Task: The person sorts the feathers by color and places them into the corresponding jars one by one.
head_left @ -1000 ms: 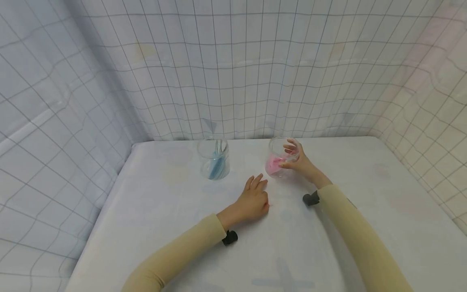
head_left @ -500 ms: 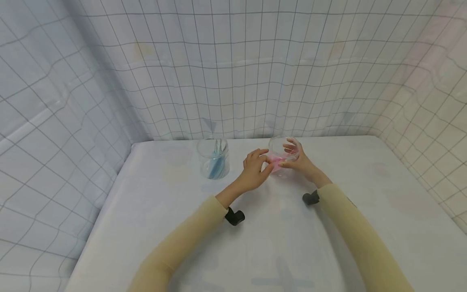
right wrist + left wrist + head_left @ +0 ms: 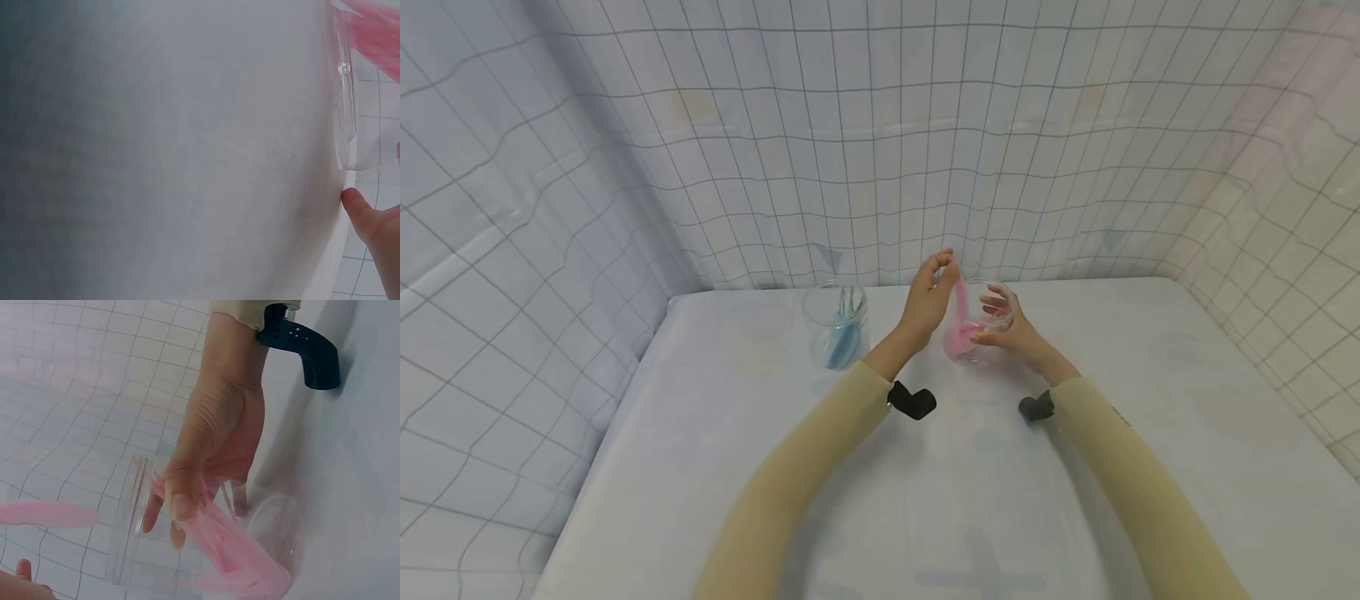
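My left hand is raised at the left of a clear cup and pinches a long flat pink strip, whose kind I cannot tell. In the left wrist view this strip has a rounded end, and part of my left hand shows at the lower left. My right hand is curled round the cup's right side. Inside the cup lie several pink pieces, partly hidden behind the right hand's thumb. The right wrist view catches the cup's wall and part of my right hand.
Left of the hands stands a second clear cup with several blue pieces in it, thin prongs pointing up. Both cups are near the back of the white table. Gridded cloth hangs behind and on both sides.
My left hand has risen from the tabletop to above the cup's rim, bringing the pink strip with it. My right hand keeps its place at the cup.
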`<control>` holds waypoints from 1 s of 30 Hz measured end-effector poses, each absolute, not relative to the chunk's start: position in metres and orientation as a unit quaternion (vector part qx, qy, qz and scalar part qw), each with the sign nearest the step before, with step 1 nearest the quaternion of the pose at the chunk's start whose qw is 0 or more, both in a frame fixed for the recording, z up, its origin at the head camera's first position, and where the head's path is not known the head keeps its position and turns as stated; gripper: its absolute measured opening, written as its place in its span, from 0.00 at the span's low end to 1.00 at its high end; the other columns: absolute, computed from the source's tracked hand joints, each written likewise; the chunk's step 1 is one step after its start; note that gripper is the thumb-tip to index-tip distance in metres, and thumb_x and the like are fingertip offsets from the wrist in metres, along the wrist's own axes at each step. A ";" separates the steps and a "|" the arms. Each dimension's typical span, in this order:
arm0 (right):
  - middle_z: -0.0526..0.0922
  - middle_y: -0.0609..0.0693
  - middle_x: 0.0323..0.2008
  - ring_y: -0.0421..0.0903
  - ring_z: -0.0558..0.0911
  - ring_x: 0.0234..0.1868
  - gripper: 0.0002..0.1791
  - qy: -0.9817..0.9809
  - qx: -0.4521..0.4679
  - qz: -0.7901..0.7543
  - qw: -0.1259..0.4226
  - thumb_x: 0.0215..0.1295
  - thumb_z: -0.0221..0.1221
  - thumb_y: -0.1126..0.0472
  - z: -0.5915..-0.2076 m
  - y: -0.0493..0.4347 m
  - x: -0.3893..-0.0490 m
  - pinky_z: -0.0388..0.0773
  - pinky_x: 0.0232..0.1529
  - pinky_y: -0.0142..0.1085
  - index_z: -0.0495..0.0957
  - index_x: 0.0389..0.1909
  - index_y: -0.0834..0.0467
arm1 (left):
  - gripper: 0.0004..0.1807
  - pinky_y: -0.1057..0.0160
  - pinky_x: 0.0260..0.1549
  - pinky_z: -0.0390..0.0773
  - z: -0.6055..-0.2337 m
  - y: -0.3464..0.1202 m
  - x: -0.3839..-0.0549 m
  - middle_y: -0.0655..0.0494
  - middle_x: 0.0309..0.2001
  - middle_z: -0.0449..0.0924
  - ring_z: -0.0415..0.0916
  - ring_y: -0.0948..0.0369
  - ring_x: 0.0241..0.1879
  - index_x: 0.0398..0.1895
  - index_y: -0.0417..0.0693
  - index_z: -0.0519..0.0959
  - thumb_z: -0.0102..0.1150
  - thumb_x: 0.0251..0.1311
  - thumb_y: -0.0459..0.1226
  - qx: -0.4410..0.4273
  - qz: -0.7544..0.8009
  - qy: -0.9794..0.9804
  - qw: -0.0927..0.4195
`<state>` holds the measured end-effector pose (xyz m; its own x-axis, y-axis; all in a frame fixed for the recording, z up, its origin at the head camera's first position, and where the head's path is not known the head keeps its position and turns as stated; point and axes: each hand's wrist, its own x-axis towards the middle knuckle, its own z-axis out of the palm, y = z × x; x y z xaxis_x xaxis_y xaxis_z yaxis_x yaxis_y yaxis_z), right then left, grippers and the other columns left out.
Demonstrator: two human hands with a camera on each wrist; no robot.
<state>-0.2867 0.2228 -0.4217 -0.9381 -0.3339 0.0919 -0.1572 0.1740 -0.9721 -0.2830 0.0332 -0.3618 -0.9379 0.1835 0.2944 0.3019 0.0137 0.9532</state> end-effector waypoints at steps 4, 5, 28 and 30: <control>0.52 0.67 0.68 0.62 0.53 0.68 0.51 0.762 -0.158 -0.624 0.070 0.55 0.64 0.73 -0.424 0.223 -0.288 0.56 0.63 0.55 0.41 0.71 0.60 | 0.15 0.55 0.64 0.52 -0.358 0.045 -0.293 0.51 0.67 0.63 0.55 0.61 0.67 0.47 0.38 0.69 0.43 0.73 0.43 -0.163 -0.718 -0.673 0.069; 0.52 0.67 0.68 0.62 0.53 0.68 0.51 0.761 -0.157 -0.626 0.069 0.55 0.65 0.73 -0.426 0.224 -0.290 0.56 0.63 0.55 0.41 0.71 0.59 | 0.14 0.55 0.64 0.52 -0.358 0.047 -0.295 0.50 0.66 0.63 0.56 0.61 0.66 0.47 0.39 0.68 0.43 0.73 0.43 -0.163 -0.722 -0.668 0.075; 0.51 0.67 0.68 0.63 0.52 0.67 0.51 0.762 -0.173 -0.621 0.065 0.55 0.65 0.73 -0.429 0.227 -0.294 0.56 0.61 0.55 0.41 0.72 0.58 | 0.18 0.47 0.58 0.51 -0.397 0.017 -0.287 0.51 0.64 0.61 0.52 0.52 0.62 0.58 0.49 0.70 0.50 0.69 0.44 -0.159 -0.565 -0.806 0.076; 0.52 0.67 0.68 0.63 0.53 0.67 0.51 0.768 -0.169 -0.614 0.064 0.56 0.65 0.72 -0.425 0.226 -0.290 0.57 0.62 0.54 0.41 0.72 0.59 | 0.17 0.46 0.58 0.52 -0.401 0.012 -0.283 0.49 0.62 0.63 0.53 0.51 0.62 0.57 0.47 0.71 0.50 0.69 0.43 -0.166 -0.547 -0.817 0.079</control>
<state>-0.2895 0.2258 -0.4253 -0.9347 -0.3380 0.1103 -0.1817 0.1876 -0.9653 -0.2830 0.0118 -0.4010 -0.9321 0.1849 0.3116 0.3585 0.3467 0.8668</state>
